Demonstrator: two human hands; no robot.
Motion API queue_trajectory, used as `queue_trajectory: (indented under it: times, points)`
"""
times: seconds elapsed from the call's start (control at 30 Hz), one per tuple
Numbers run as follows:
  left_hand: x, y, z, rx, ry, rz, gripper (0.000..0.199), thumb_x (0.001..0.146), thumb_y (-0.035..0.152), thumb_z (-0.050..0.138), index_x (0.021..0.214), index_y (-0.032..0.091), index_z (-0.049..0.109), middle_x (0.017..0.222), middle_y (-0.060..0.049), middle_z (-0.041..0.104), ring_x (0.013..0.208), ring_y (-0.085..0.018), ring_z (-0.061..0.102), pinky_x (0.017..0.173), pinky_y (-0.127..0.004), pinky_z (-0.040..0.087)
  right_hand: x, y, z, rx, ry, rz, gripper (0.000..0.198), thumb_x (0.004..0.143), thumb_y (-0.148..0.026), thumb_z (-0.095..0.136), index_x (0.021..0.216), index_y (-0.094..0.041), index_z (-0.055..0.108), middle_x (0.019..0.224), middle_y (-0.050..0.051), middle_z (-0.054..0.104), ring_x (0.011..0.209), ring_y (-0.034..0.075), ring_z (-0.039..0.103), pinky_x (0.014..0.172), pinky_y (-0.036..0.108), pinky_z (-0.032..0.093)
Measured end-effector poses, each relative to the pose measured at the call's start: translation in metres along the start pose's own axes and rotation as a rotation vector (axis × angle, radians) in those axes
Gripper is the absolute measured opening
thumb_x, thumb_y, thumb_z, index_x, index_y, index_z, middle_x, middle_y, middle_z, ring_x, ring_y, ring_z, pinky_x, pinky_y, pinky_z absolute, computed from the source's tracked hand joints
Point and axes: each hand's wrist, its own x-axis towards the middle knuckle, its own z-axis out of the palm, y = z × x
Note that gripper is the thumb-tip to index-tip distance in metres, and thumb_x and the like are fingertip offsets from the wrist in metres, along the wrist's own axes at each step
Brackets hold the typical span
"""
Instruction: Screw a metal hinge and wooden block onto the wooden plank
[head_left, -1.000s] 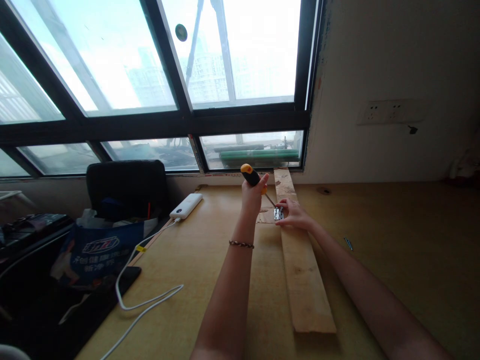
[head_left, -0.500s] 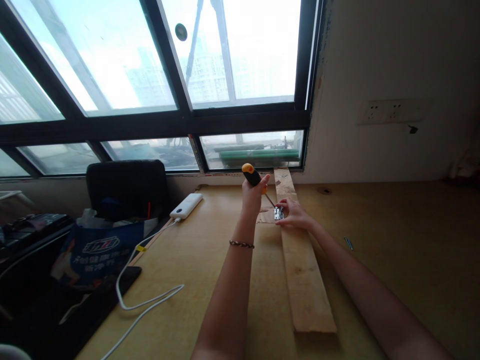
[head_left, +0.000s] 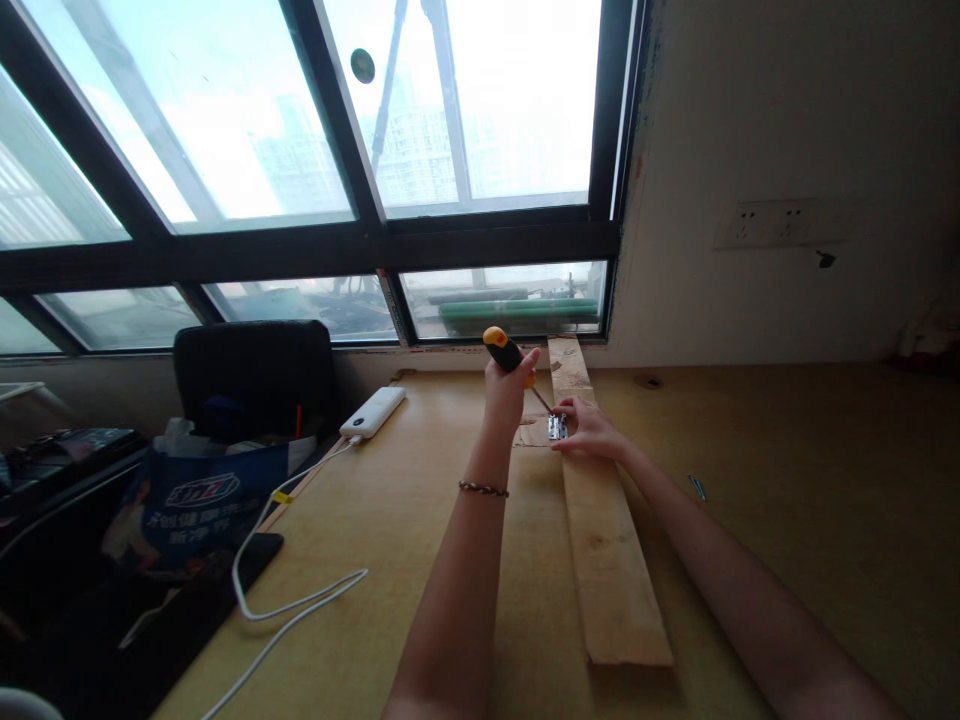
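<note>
My left hand [head_left: 507, 390] is wrapped round the black and yellow handle of a screwdriver [head_left: 504, 348]. The tool is tilted, its shaft running down to the right to a small silver metal hinge [head_left: 557, 428]. My right hand [head_left: 589, 430] pinches that hinge between thumb and fingers against the left edge of a long wooden board [head_left: 616, 560]. A shorter wooden piece [head_left: 532, 431] lies at the board's left side, beside the hinge. Whether the tip sits in a screw is too small to tell.
The board lies on a wooden table [head_left: 420, 520], reaching toward the window. A white power bank [head_left: 373, 413] with a white cable [head_left: 300, 603] lies left. Small metal pieces, perhaps screws [head_left: 697, 487], lie right. A black chair [head_left: 253, 370] and a blue bag [head_left: 199, 505] stand left of the table.
</note>
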Motion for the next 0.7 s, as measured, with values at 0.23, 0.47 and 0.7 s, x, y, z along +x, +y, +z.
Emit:
queue_trajectory:
  times: [0.23, 0.47, 0.7]
  points:
    - [-0.0008, -0.0066, 0.0023, 0.023, -0.014, -0.004, 0.03, 0.058, 0.03, 0.074, 0.068, 0.015, 0.05, 0.056, 0.004, 0.048, 0.05, -0.006, 0.047, 0.051, -0.02, 0.037, 0.0, 0.0009, 0.0005, -0.001, 0.004, -0.004, 0.066, 0.048, -0.044, 0.08, 0.102, -0.02, 0.049, 0.11, 0.007, 0.061, 0.103, 0.024, 0.053, 0.086, 0.037, 0.04]
    - [-0.0032, -0.0025, 0.0057, 0.031, -0.02, 0.003, 0.03, 0.058, 0.031, 0.074, 0.068, 0.015, 0.05, 0.055, 0.004, 0.048, 0.05, -0.006, 0.046, 0.049, -0.02, 0.036, 0.0003, -0.0004, 0.0001, -0.003, 0.011, -0.001, 0.064, 0.048, -0.043, 0.08, 0.1, -0.021, 0.05, 0.108, 0.007, 0.061, 0.102, 0.024, 0.054, 0.087, 0.038, 0.04]
    - [-0.0049, 0.001, 0.0053, 0.063, -0.014, -0.009, 0.031, 0.058, 0.032, 0.074, 0.069, 0.015, 0.051, 0.056, 0.004, 0.049, 0.05, -0.006, 0.046, 0.049, -0.02, 0.037, -0.0001, -0.0015, -0.0012, -0.015, 0.011, -0.003, 0.064, 0.048, -0.044, 0.079, 0.1, -0.021, 0.051, 0.108, 0.007, 0.061, 0.102, 0.025, 0.054, 0.086, 0.038, 0.041]
